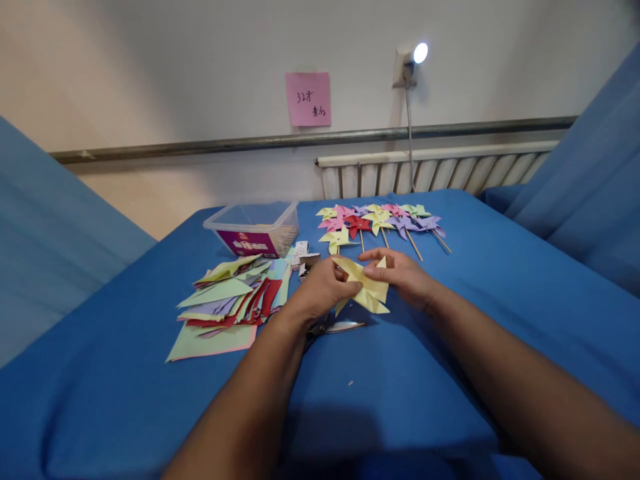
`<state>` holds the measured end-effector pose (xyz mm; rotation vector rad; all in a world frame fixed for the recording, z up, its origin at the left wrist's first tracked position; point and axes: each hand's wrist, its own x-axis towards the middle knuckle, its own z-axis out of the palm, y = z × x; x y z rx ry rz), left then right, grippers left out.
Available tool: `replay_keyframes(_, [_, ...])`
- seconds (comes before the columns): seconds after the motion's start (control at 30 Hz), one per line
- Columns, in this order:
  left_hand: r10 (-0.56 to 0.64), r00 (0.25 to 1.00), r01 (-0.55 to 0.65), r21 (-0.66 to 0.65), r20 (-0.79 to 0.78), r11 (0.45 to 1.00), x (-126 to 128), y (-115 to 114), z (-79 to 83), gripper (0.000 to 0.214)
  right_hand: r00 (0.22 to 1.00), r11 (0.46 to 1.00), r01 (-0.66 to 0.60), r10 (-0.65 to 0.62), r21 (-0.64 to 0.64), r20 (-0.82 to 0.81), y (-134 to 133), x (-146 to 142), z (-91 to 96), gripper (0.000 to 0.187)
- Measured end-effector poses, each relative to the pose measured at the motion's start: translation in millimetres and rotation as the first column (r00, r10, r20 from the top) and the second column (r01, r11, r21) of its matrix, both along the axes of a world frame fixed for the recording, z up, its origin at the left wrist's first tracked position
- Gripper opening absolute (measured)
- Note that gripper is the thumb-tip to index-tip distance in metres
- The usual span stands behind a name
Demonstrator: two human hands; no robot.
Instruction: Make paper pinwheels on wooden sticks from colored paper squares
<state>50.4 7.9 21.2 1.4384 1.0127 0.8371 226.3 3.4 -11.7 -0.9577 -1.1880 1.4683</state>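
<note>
A yellow paper pinwheel (369, 293), cut and partly folded, is held above the blue table between both hands. My left hand (325, 287) grips its left side, thumb pressed near the centre. My right hand (400, 275) pinches a corner on the right with thumb and fingers. Under my left wrist lies a pair of scissors (343, 327), blades pointing right, handles partly hidden. Just behind my left hand are small boxes (301, 253), one of them open. Finished pinwheels (359, 225) in yellow, red, pink, purple and green, several on sticks, lie beyond my hands.
On the left, a stack of coloured paper pieces (227, 300) spreads over the blue cloth (125, 400). Behind it stands a clear plastic box (255, 223) holding thin sticks. A radiator (435, 170) and a metal rail (240, 143) run along the wall. Blue curtains (595, 167) hang at both sides.
</note>
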Motion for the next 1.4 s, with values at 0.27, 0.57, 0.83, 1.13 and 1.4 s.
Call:
replay_keyframes(0.27, [-0.074,0.992,0.079,0.052,-0.100,0.995,-9,10,-10.4,0.023,0.998,0.999,-0.031,0.029,0.039,0.061,0,-7,-9.7,0.038])
replay_keyframes(0.57, [0.372,0.899,-0.331,-0.200,0.229,0.922,9,5,-17.2,0.046,0.917,0.936,0.350,-0.351,-0.038,-0.191,1,-30,-22.7,0.044])
replay_keyframes(0.83, [0.344,0.843,-0.164,-0.413,0.414,0.896,24,-5,-25.4,0.028,0.837,0.857,0.515,-0.503,0.003,-0.215,-2,-34,-22.1,0.041])
replay_keyframes(1.13, [0.394,0.826,-0.235,-0.390,0.402,0.890,25,-6,-24.7,0.022,0.889,0.894,0.445,-0.433,0.055,-0.150,-6,-36,-22.6,0.041])
replay_keyframes(1.4, [0.458,0.742,-0.255,-0.424,0.490,0.869,12,7,-21.1,0.038,0.939,0.825,0.288,-0.343,0.486,0.025,-16,-26,-14.0,0.035])
